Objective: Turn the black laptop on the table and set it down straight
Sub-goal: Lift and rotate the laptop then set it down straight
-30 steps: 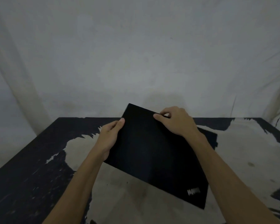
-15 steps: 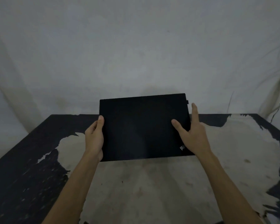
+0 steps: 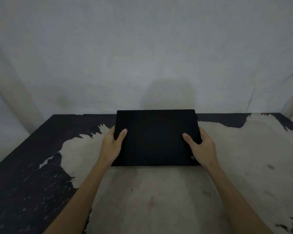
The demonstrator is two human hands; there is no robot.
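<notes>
The closed black laptop (image 3: 155, 137) sits square to the table's far edge, its long sides running left to right, its front edge resting on the worn table (image 3: 159, 200). A small logo shows at its near right corner. My left hand (image 3: 112, 146) grips the left short side, thumb on the lid. My right hand (image 3: 202, 146) grips the right short side, thumb on top as well. Whether the laptop's far edge rests on the table or is slightly raised I cannot tell.
The table top is black with a large pale worn patch across the middle and right. A grey wall (image 3: 142, 56) rises right behind the table's far edge. A thin cable (image 3: 249, 101) hangs at the right by the wall.
The laptop has swung from a diagonal slant to straight and has come down lower. My right hand shifted from flat on the lid to gripping the right side.
</notes>
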